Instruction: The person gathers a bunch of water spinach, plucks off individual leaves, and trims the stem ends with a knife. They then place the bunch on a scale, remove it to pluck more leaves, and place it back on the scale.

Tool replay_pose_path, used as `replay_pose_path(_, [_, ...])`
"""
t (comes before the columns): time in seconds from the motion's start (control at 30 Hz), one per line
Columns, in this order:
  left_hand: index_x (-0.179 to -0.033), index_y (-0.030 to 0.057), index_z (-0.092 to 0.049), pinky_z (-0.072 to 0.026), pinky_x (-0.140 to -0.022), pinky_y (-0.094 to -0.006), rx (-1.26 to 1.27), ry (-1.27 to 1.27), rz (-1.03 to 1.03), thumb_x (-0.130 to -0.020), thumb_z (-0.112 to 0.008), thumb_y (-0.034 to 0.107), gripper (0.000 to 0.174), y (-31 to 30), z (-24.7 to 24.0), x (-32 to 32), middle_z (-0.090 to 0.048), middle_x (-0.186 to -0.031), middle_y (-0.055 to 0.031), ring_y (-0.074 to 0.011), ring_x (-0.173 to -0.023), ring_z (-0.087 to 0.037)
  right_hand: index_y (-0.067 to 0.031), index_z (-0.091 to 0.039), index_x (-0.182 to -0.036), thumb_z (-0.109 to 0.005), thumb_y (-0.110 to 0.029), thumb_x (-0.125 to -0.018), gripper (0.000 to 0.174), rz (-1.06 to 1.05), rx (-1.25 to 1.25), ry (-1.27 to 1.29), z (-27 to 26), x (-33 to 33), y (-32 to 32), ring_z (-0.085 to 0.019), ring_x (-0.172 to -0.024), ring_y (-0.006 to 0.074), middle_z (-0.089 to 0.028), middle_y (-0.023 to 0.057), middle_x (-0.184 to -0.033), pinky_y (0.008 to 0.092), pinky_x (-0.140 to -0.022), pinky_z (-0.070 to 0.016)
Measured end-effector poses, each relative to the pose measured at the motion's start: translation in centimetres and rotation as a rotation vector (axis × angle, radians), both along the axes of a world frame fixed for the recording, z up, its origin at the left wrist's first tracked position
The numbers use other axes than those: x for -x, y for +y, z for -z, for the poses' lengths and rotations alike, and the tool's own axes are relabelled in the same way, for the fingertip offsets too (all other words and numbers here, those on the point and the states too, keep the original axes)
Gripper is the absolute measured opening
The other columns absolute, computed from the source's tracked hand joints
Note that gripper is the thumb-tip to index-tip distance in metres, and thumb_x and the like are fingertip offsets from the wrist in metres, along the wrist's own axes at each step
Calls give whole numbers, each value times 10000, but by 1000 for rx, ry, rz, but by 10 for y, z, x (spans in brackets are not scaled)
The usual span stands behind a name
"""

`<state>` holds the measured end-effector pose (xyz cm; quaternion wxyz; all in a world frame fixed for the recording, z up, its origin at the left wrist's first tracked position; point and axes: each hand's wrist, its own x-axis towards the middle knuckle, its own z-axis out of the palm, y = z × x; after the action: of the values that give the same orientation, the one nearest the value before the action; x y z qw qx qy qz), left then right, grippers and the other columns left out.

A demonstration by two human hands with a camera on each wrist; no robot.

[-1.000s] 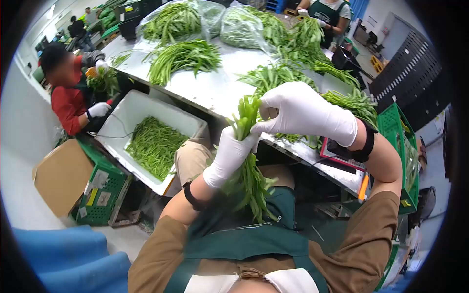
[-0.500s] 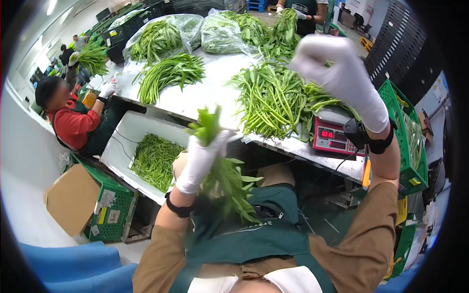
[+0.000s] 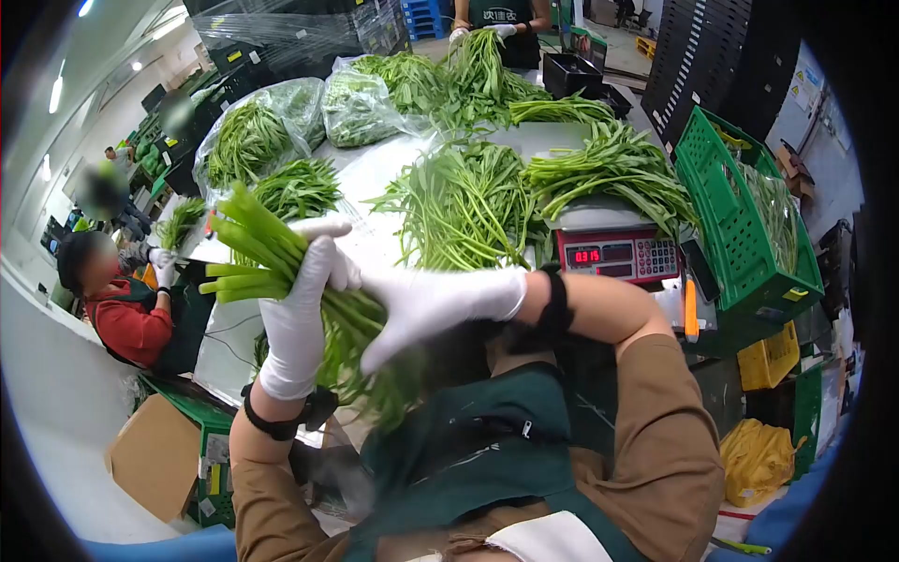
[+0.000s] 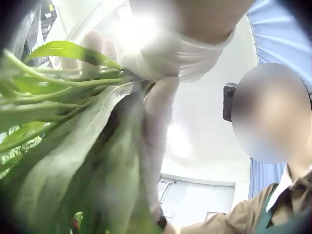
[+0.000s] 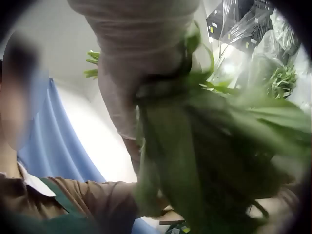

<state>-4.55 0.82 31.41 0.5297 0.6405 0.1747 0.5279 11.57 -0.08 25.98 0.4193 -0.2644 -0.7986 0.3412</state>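
A bunch of leafy greens (image 3: 267, 253), resembling water spinach, is in my gloved left hand (image 3: 304, 295), cut stems up and left, leaves hanging right. The left fingers grip it around the stems. My gloved right hand (image 3: 426, 304) is at the bunch just below, thumb straight and spread wide across the leaves; its other fingers are partly hidden behind the stems. In the left wrist view, leaves (image 4: 73, 156) fill the left side. Blurred leaves (image 5: 195, 146) hang under the right hand (image 5: 141, 44) in the right wrist view.
A red scale (image 3: 618, 255) showing 0.315 carries greens (image 3: 609, 178). Loose greens (image 3: 468, 206) and bagged greens (image 3: 248, 140) lie on the table. A green crate (image 3: 749, 225) stands right, an orange-handled tool (image 3: 691, 309) near the edge. Other people work at left (image 3: 126, 318) and far side (image 3: 506, 23).
My right hand left the bunch, swung up right over the scale, then came back to it. My left hand has carried the bunch left and upward, stems tilting left. The view has shifted right.
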Motion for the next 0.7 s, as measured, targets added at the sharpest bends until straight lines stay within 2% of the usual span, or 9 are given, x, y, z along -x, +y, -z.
replay_pose_path(0.2, [-1109,-10,-570,-453,-714,-301,-17,-248,213,-997,-580,180,221,6,-23,-15,-454,-710,0,-124,-689,-494,-55,-596,-1246,-811,-352,-771,600,122,376,-99,-42,-1,0,-655,-985,214,-690,130,-1050,343,-911,-501])
replay_pose_path(0.23, [-1114,-2,-561,-454,-730,-310,16,-299,251,-997,-578,184,220,7,-24,-12,-450,-719,0,-129,-701,-497,-19,-665,-1042,-794,-222,-805,337,140,282,-27,-39,-1,1,-659,-884,144,-707,71,-936,318,-834,-526])
replay_pose_path(0.3, [-1120,60,-595,-444,-813,-332,26,-310,249,-987,-573,236,221,12,-12,-6,-408,-768,12,-144,-750,-466,-29,-667,-1069,-757,-177,-840,287,86,279,-58,-45,-9,3,-645,-891,116,-709,65,-964,299,-831,-522])
replay_pose_path(0.37, [-1262,27,-564,-451,-974,-404,93,-264,155,-957,-613,251,382,8,5,9,-488,-850,-23,-195,-878,-538,-37,-675,-1094,-729,-142,-859,263,20,286,-110,-45,-10,6,-636,-871,98,-713,57,-951,286,-817,-519])
replay_pose_path(0.4, [-1443,3,-405,-394,-1093,-467,101,-248,201,-902,-672,314,679,17,23,26,-567,-1091,-99,-265,-1134,-555,-37,-675,-1113,-722,-151,-866,276,14,352,-175,-39,-13,7,-634,-863,94,-717,61,-944,288,-813,-519])
replay_pose_path(0.5, [-1518,7,-258,-377,-1111,-470,-35,-311,-189,-845,-723,390,903,23,46,79,-512,-1325,-162,-296,-1319,-466,-40,-684,-1137,-709,-187,-875,302,72,467,-449,-20,-22,13,-660,-843,125,-723,114,-915,294,-815,-517])
replay_pose_path(0.57, [-1518,2,-243,-298,-1150,-447,-315,-6,-402,-706,-838,492,1120,14,50,105,-424,-1445,-170,-309,-1396,-372,-46,-704,-994,-647,-158,-846,194,100,168,-721,3,-21,25,-694,-806,273,-703,162,-865,366,-757,-538])
replay_pose_path(0.63, [-1509,-20,-267,-293,-1156,-461,-530,641,-320,-688,-867,413,1105,0,41,112,-392,-1480,-205,-358,-1400,-361,-58,-704,-915,-622,-130,-808,153,100,4,-1070,11,-7,37,-685,-787,346,-688,169,-835,412,-723,-543])
replay_pose_path(0.7, [-1508,-19,-277,-269,-1175,-435,-493,877,-231,-696,-879,366,1082,0,53,91,-382,-1509,-212,-368,-1394,-376,-66,-698,-825,-637,-128,-730,129,21,-199,-1071,30,11,53,-677,-738,360,-653,158,-721,456,-690,-541])
